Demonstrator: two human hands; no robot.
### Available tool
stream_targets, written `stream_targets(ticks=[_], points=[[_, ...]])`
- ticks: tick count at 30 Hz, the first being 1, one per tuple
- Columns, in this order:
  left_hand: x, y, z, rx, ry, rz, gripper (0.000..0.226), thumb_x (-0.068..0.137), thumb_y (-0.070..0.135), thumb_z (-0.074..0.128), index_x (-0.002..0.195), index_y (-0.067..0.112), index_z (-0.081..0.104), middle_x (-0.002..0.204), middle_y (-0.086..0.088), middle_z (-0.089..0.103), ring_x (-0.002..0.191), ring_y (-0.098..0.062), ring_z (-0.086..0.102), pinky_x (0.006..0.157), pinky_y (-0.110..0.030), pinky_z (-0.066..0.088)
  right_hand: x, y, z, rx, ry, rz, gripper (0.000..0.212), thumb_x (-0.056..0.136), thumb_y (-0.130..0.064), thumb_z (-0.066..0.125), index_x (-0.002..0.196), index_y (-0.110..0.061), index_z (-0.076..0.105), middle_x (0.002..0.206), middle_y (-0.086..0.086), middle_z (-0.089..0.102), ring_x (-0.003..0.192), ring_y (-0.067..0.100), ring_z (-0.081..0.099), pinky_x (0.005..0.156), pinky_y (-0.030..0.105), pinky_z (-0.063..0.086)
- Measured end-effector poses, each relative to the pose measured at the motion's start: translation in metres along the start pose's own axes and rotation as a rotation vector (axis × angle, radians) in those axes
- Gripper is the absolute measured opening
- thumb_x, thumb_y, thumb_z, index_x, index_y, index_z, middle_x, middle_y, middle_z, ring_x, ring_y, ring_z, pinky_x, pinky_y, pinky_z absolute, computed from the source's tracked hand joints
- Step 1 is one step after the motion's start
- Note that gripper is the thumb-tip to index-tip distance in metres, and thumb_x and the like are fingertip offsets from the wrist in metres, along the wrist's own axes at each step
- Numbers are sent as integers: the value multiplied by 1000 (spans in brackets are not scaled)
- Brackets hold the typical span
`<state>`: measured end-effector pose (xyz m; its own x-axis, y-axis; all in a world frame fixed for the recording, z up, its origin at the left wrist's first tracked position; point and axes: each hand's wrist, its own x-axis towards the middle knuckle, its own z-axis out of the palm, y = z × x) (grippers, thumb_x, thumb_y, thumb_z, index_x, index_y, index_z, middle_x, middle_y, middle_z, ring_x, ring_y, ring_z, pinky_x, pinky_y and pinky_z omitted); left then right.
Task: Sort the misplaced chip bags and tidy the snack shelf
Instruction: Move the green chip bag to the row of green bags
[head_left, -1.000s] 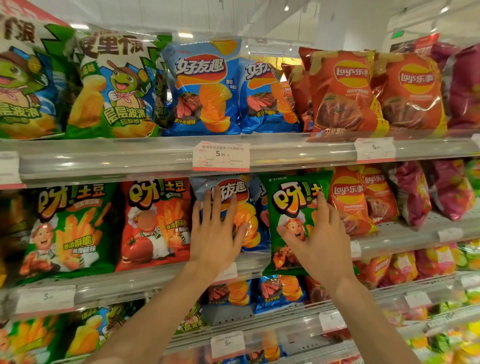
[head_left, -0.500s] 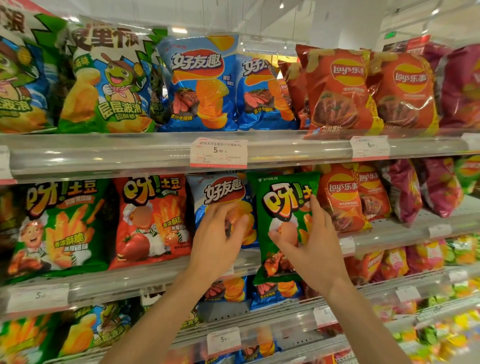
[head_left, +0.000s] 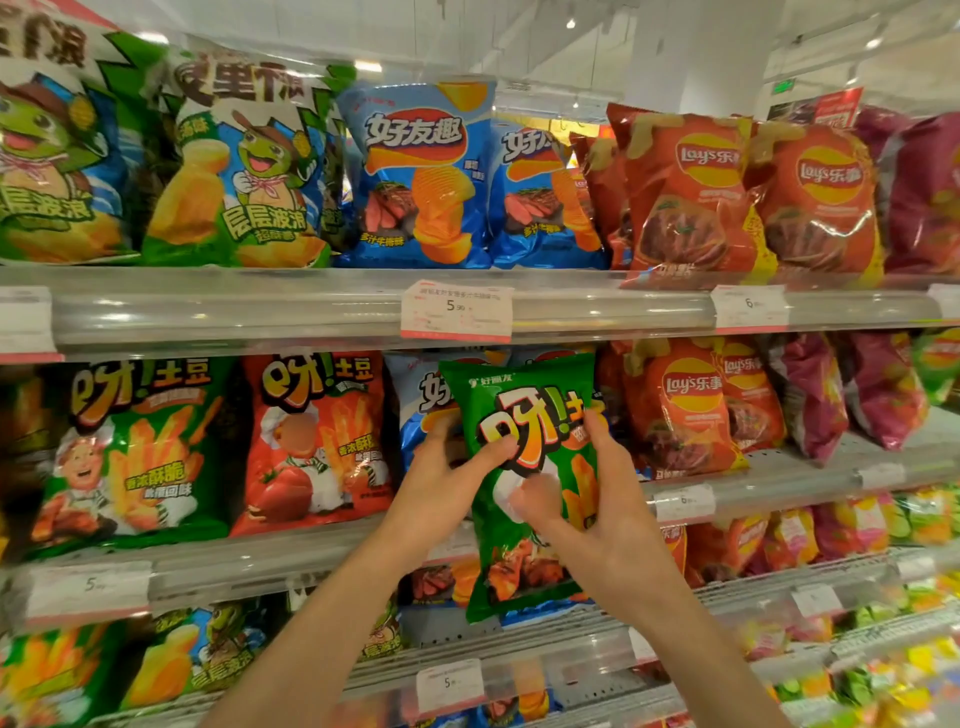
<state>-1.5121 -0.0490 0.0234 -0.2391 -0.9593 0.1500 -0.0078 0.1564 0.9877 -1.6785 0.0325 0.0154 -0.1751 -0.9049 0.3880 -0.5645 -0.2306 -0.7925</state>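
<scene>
A chip bag (head_left: 524, 426) hangs before the middle shelf (head_left: 260, 566), between left hand (head_left: 441, 483) and right hand (head_left: 613, 514).

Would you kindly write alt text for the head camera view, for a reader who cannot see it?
Two bare hands, left hand and right hand, hold a green chip bag in front of blue bags on the middle shelf of a snack aisle. Matching green bags and red bags stand to the left, orange Lay's bags to the right.

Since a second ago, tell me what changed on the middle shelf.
Both hands have closed on the green chip bag: left hand left its blue bag, right hand grips the other edge. The bag is pulled forward off the shelf. The other bags stayed put.
</scene>
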Motion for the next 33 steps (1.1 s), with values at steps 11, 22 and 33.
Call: stream_targets(ticks=[11, 22, 33], points=[[-55, -8, -35, -22, 11, 16, 62, 79, 41, 74, 136, 34, 52, 121, 15, 72, 115, -4, 66, 98, -28, 53, -8, -2, 9, 228, -169, 352, 109, 55, -97, 59, 148, -44, 38, 140, -15, 57, 122, 11, 59, 108, 41, 46], [-139, -12, -107, 37, 317, -42, 70, 75, 47, 74, 140, 41, 48, 117, 20, 72, 111, 1, 66, 93, -22, 54, -31, -43, 84, 355, -421, 262, 81, 63, -74, 64, 137, -44, 49, 122, -19, 68, 100, 4, 70, 87, 33, 58], [-208, -5, -237, 8, 441, -48, 61, 78, 47, 73, 135, 43, 48, 112, 26, 72, 106, 3, 67, 88, -20, 55, -63, -138, 197, 327, -525, 168, 59, 65, -74, 62, 119, -58, 44, 99, -44, 62, 90, -19, 60, 85, 27, 51]])
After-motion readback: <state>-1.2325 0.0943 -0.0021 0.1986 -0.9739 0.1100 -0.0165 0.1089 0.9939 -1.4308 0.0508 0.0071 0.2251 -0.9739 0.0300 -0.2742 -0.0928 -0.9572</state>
